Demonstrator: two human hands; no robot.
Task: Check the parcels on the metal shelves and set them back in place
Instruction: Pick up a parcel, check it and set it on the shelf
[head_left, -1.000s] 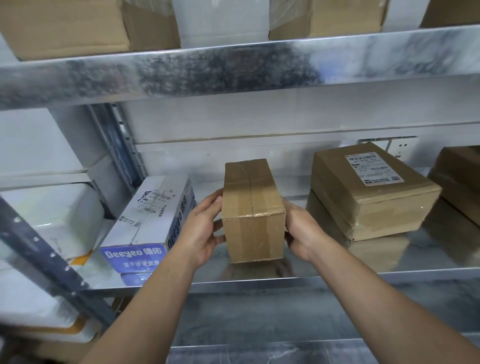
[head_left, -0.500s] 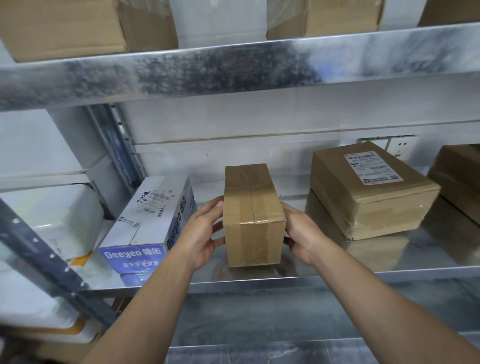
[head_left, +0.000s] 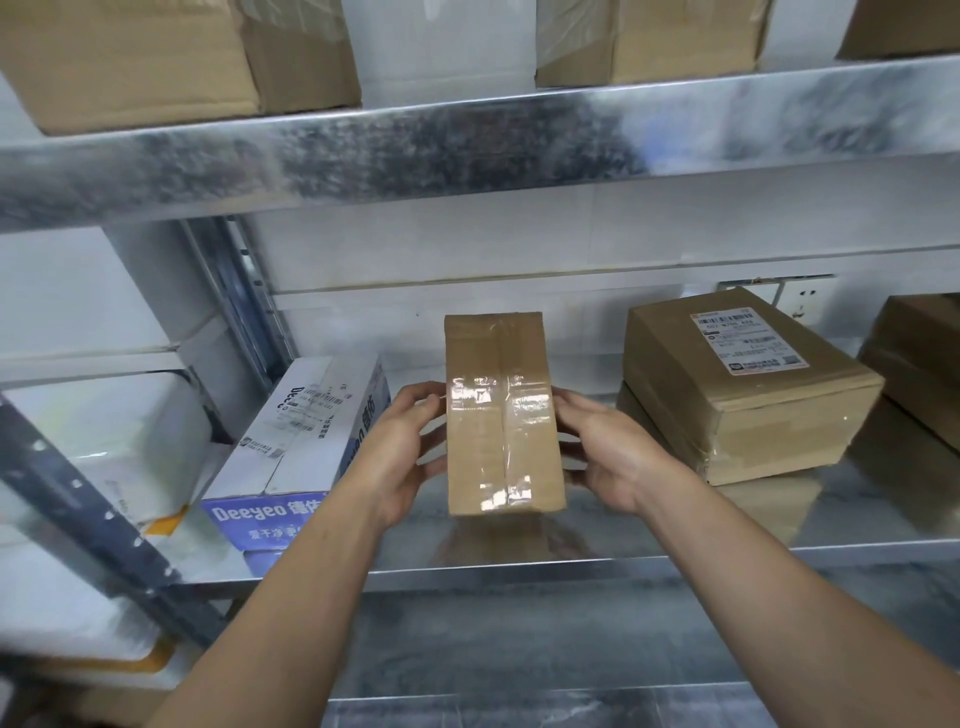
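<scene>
Parcel (head_left: 501, 415) is gripped from both sides over the front half of the shelf (head_left: 597, 553). Contact between its near lower edge and the metal cannot be determined. The left hand (head_left: 400, 452) is closed on the left face, with fingers and thumb curled against it. The right hand (head_left: 608, 457) is closed on the right face in the same manner. The parcel is a narrow, oblong carton of plain brown cardboard, held lengthwise with one end toward the camera. Clear glossy tape is run along the centre seam of the visible face and wrapped across it in bands, and glare is thrown from the tape. Just left of the left hand, a white box (head_left: 306, 441) is laid on the same shelf. Its blue end panel is printed "Deeyeo" in white, followed by Chinese characters, and barcode stickers are fixed to its top. To the right of the right hand, a flat brown parcel (head_left: 748, 415) is placed. A white label (head_left: 748, 338) with barcodes is fixed to its top, but its text is too small to be read. Brown cartons (head_left: 156, 57) are carried on the upper shelf (head_left: 467, 140).
</scene>
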